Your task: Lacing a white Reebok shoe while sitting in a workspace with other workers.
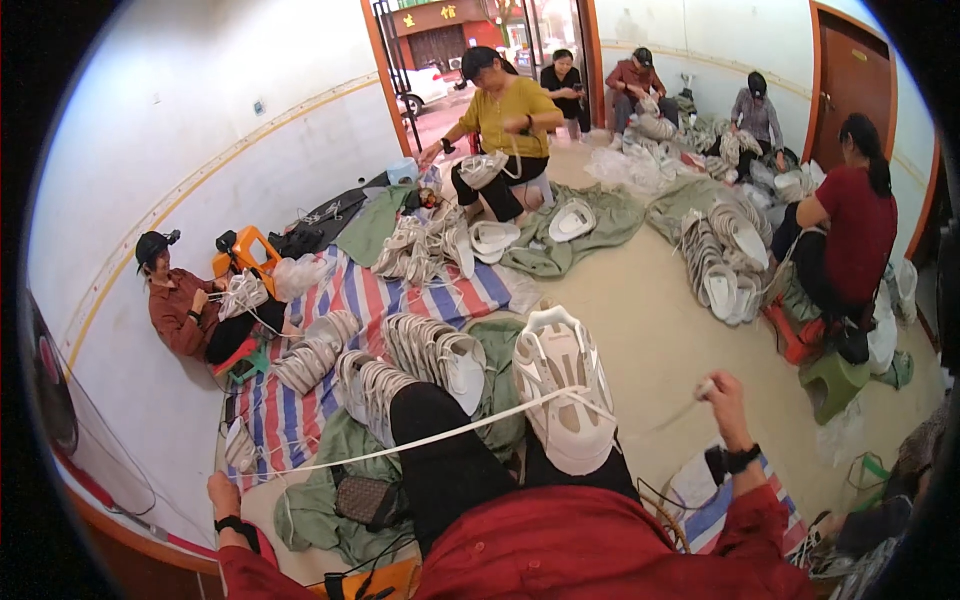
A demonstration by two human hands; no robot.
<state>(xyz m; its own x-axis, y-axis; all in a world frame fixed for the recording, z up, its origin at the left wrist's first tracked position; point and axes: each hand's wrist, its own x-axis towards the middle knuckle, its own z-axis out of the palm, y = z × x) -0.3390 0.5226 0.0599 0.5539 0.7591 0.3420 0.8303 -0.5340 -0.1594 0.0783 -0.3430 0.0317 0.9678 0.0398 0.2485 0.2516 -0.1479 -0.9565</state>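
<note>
A white-and-beige shoe point(566, 425) rests on my right thigh, its toe toward me and its heel pointing away. From its lower eyelets a white shoelace point(420, 440) stretches taut and low across my left leg. At the far end of that stretch, out to the left, my left hand point(223, 496) is closed on the lace. My right hand point(724, 408) is raised out to the right, fingers pinched around the lace's other end. The strand between that hand and the shoe is smeared by motion.
Rows of nested shoes point(425, 350) stand beyond my left knee on green cloth and a striped sheet point(350, 290). More stacked shoes point(735, 255) lie at the right. Several people sit around the room. A green stool point(838, 385) is at the right.
</note>
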